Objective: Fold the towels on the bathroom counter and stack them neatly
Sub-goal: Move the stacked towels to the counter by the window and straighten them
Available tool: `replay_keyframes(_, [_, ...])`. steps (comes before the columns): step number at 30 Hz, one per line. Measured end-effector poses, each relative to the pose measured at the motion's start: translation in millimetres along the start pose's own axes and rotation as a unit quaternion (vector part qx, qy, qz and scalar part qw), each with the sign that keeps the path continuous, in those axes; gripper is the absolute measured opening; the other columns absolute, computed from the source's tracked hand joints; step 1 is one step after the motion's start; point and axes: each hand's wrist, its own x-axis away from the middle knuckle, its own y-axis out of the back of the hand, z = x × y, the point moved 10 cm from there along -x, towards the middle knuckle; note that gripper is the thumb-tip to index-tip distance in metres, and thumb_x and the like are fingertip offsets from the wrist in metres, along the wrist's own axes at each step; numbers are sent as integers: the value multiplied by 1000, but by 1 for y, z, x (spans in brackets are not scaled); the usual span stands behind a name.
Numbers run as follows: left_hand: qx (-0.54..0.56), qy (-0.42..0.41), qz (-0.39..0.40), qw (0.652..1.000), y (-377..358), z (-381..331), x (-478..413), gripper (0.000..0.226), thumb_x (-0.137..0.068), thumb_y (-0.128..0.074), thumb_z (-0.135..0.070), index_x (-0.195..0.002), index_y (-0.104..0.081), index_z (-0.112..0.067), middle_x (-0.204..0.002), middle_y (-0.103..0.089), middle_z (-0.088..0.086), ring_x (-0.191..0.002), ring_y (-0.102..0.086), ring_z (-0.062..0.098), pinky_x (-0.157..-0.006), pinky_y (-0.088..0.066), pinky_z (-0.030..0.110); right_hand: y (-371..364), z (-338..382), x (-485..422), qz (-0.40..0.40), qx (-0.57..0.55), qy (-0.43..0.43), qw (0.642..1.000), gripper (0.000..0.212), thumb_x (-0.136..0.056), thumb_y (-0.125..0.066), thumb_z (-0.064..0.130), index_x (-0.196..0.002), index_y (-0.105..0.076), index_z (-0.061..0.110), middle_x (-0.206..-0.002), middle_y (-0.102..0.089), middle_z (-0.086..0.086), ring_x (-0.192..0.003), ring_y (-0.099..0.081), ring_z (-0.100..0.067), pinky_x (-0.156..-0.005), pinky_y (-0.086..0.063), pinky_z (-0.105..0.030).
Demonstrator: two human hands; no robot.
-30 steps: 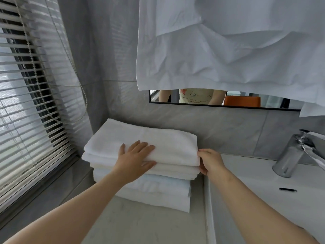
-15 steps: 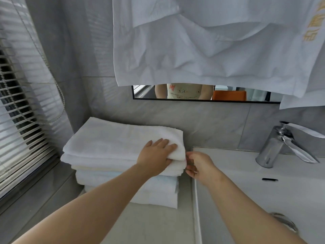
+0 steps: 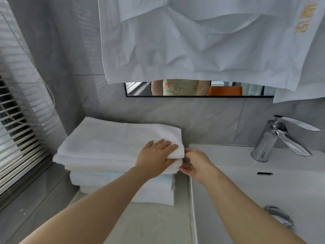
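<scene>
there, hands (image 3: pixel 159 155) seemingly at stack (image 3: pixel 109 155) edge

Single view from the camera on my head, facing forward and down, close over the counter (image 3: pixel 133 224). My forearms enter from the lower edge; the mirror (image 3: pixel 197 90) at upper centre faces me, apparently square-on.

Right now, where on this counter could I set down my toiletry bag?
Bare counter shows in front of the towel stack, between the window ledge and the sink rim. The stack's right end is crowded: left hand and right hand meet there.
</scene>
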Motion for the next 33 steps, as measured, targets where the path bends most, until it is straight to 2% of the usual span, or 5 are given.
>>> replay_keyframes(7, [-50,5,75,996,-10,13,13,74,-88,-42,-59,-148,-7,-35,-157,-6,-5,-145,-4,19,-116,-7,42,3,-3,4,-6,-58,-26,998,19,-95,-53,23,-88,-58,6,-76,-59,-12,-66,-55,-21,-55,-52,-28])
replay_keyframes(17, [46,48,-8,998,12,23,37,59,-91,-52,-41,-144,-29,-29,-151,-28,-5,-141,-22,17,-114,-14,33,-20,4,3,46,103,-24,993,25,-79,-73,34,-87,-62,13,-76,-56,-3,-65,-54,-17,-56,-49,-26])
replay_keyframes(21, [128,138,-213,959,56,32,66,18,-83,-67,-24,-99,-65,-17,-94,-60,0,-86,-56,22,-72,-41,27,-32,13,3,73,8,-10,997,13,-84,-69,20,-90,-63,11,-76,-63,-5,-69,-59,-17,-46,-49,-21])
replay_keyframes(27, [434,407,7,804,-4,53,90,45,-93,-43,-50,-69,-60,-16,-58,-58,-3,-49,-55,13,-47,-40,21,-39,1,-2,37,-1,-54,998,21,-80,-73,27,-91,-59,16,-73,-55,-1,-61,-49,-13,-37,-39,-18])
replay_keyframes(33, [796,454,8,401,-27,26,87,53,-83,-63,-50,-98,-60,0,-72,-71,15,-64,-71,25,-48,-54,27,-48,7,-4,17,-74,-76,994,27,-77,-74,30,-68,-51,19,-39,-44,4,-33,-33,-9,-39,-37,-15])
